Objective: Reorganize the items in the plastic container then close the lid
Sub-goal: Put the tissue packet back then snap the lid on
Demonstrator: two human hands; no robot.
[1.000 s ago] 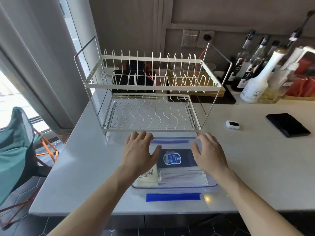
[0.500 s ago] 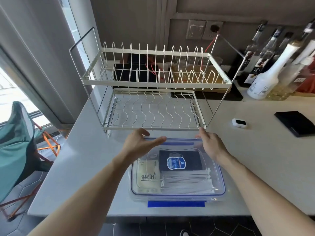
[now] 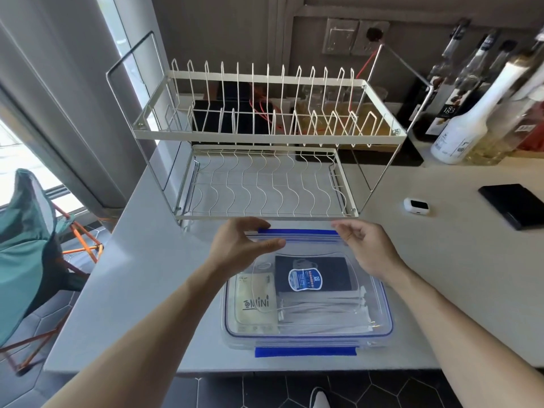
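A clear plastic container [image 3: 389, 319] with a blue seal sits at the counter's near edge. Inside lie a dark packet with a blue label [image 3: 312, 275], a cream pouch [image 3: 255, 304] and white wrapped strips [image 3: 323, 315]. The clear lid [image 3: 309, 245] lies over it, and its far edge looks slightly raised. A blue latch [image 3: 297, 232] runs along that far edge and another blue latch [image 3: 304, 351] along the near one. My left hand [image 3: 238, 245] grips the lid's far left corner. My right hand [image 3: 368, 248] grips the far right corner.
A two-tier white wire dish rack [image 3: 265, 136] stands directly behind the container, its lower shelf just beyond my fingers. Bottles [image 3: 465, 128] line the back right. A small white device [image 3: 416, 206] and a black flat case [image 3: 515, 204] lie to the right. A green chair [image 3: 23, 245] stands off the counter's left.
Both hands left the top of the lid, where they pressed flat, and moved to its far corners. They now hold that far edge, and the far blue latch shows.
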